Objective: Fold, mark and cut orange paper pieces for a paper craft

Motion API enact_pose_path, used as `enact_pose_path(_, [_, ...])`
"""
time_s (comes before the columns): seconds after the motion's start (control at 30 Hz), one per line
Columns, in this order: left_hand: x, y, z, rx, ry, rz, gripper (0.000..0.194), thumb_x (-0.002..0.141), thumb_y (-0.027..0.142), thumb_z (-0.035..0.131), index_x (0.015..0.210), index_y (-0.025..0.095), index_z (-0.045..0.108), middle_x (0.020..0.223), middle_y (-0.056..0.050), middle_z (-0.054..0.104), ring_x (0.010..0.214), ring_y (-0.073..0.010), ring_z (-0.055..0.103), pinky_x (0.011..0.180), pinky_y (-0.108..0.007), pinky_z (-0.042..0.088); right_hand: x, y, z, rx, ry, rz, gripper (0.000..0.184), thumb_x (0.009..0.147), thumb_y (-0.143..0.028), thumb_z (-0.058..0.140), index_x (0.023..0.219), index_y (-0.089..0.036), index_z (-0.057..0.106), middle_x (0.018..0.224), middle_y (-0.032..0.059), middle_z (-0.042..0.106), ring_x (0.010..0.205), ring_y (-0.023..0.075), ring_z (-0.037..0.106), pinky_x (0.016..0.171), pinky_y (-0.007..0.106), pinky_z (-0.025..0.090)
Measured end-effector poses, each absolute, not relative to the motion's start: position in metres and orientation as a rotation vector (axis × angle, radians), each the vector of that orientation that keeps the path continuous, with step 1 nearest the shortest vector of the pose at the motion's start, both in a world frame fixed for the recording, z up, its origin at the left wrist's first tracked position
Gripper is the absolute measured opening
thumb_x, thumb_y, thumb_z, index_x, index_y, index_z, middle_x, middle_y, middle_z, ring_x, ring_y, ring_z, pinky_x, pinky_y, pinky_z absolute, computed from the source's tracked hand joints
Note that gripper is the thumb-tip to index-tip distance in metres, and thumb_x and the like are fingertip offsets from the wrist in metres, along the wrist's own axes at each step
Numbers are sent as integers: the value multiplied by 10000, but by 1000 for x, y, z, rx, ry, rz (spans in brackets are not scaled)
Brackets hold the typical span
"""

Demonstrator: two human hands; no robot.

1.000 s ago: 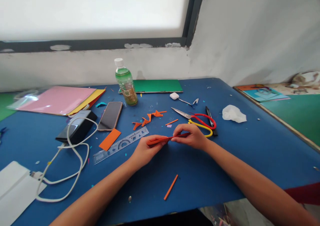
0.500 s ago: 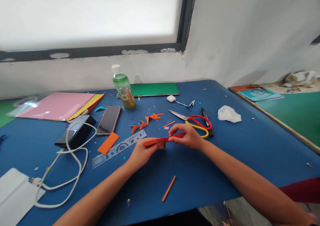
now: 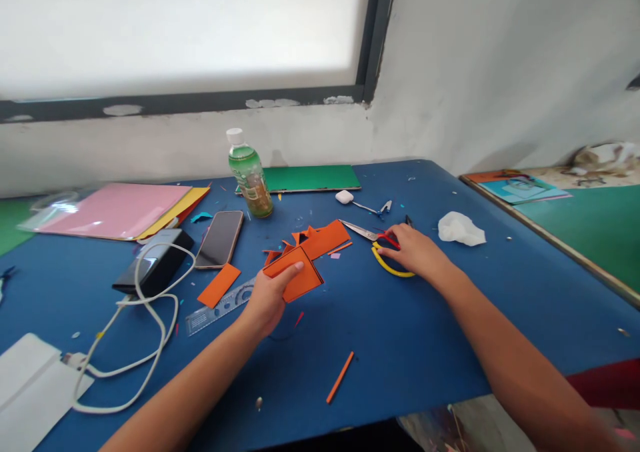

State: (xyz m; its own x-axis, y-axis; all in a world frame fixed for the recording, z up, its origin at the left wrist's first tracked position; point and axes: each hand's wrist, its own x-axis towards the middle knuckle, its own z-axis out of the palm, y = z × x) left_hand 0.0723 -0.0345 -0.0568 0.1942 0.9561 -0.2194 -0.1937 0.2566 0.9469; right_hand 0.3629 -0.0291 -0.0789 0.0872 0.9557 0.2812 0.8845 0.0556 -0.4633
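Note:
My left hand (image 3: 267,295) grips a folded orange paper piece (image 3: 310,259) by its near corner, thumb on top, holding it just above the blue table (image 3: 400,345). My right hand (image 3: 413,249) rests on the red-and-yellow-handled scissors (image 3: 387,252) to the right, fingers curled over the handles; the blades point left. Small orange paper scraps (image 3: 273,255) lie behind the held piece.
A clear ruler (image 3: 215,309), an orange rectangle (image 3: 219,285), a phone (image 3: 220,239), a power bank with white cable (image 3: 153,265), a green drink bottle (image 3: 250,175), coloured paper sheets (image 3: 115,209), a green board (image 3: 310,177), crumpled tissue (image 3: 460,229), and an orange strip (image 3: 341,376) lie on the table.
My right hand let go of the orange paper and moved right onto the scissors. My left hand turned the paper so its flat face shows.

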Motion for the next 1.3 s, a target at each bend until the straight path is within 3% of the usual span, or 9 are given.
enact_pose_path(0.1, [71, -35, -51, 949, 1035, 1022, 411, 669, 335, 683, 1009, 116, 605, 984, -111, 685, 899, -254, 650, 785, -367, 531, 354, -32, -76, -1859, -1809, 118, 237, 663, -388, 678, 724, -185, 570, 748, 72, 577, 712, 253, 577, 642, 389, 468])
enact_pose_path(0.2, [69, -36, -51, 1021, 1044, 1030, 412, 689, 351, 671, 1014, 107, 605, 973, -109, 686, 880, -251, 652, 778, -365, 524, 326, -39, -67, -1735, -1825, 175, 283, 789, -451, 561, 893, -188, 569, 856, 73, 597, 806, 226, 584, 715, 369, 481])
enact_pose_path(0.3, [67, -37, -57, 1162, 1059, 1000, 352, 685, 342, 687, 948, 113, 642, 880, -74, 701, 810, -234, 654, 732, -330, 517, 296, -50, -60, -1288, -1829, 683, 467, 787, -494, 568, 1130, -196, 462, 955, 68, 596, 785, 177, 601, 670, 315, 515])
enact_pose_path(0.37, [66, -38, -61, 1284, 1055, 961, 253, 676, 312, 696, 845, 125, 675, 778, -38, 702, 740, -213, 646, 683, -294, 503, 286, -56, -59, -1184, -1737, 702, 525, 760, -498, 606, 1165, -215, 430, 1049, 84, 575, 868, 187, 592, 712, 327, 515])
enact_pose_path(0.53, [66, -34, -69, 1539, 953, 851, 119, 706, 236, 631, 765, 163, 704, 731, -18, 703, 725, -195, 637, 700, -275, 481, 289, -57, -61, -1135, -1761, 535, 511, 737, -454, 654, 1151, -230, 455, 1019, 80, 604, 881, 197, 596, 738, 347, 512])
enact_pose_path(0.77, [67, -30, -76, 1712, 894, 753, 158, 780, 229, 543, 865, 172, 664, 840, -35, 694, 806, -187, 633, 776, -293, 472, 290, -53, -67, -1138, -2030, 611, 96, 814, -273, 575, 827, -187, 615, 754, 18, 668, 658, 135, 622, 630, 243, 506])
enact_pose_path(0.97, [42, -17, -55, 1923, 893, 515, 328, 666, 244, 689, 990, 220, 639, 948, -26, 661, 867, -210, 599, 781, -299, 450, 291, -50, -69, -1162, -2018, 604, 94, 816, -246, 544, 808, -185, 616, 746, 20, 670, 636, 133, 614, 616, 238, 494])
enact_pose_path(1.13, [17, -6, -41, 2281, 927, 166, 122, 772, 217, 582, 869, 216, 656, 840, -6, 666, 779, -177, 599, 693, -240, 426, 292, -50, -69, -1165, -2021, 606, 100, 812, -246, 545, 805, -182, 621, 734, 20, 662, 623, 128, 603, 602, 227, 481])
enact_pose_path(1.3, [21, -5, -39, 2340, 871, 110, 153, 799, 152, 534, 832, 210, 672, 829, -4, 659, 784, -159, 597, 713, -226, 412, 293, -49, -72, -1160, -2028, 614, 93, 807, -225, 543, 817, -177, 621, 749, 22, 664, 652, 126, 608, 626, 218, 480])
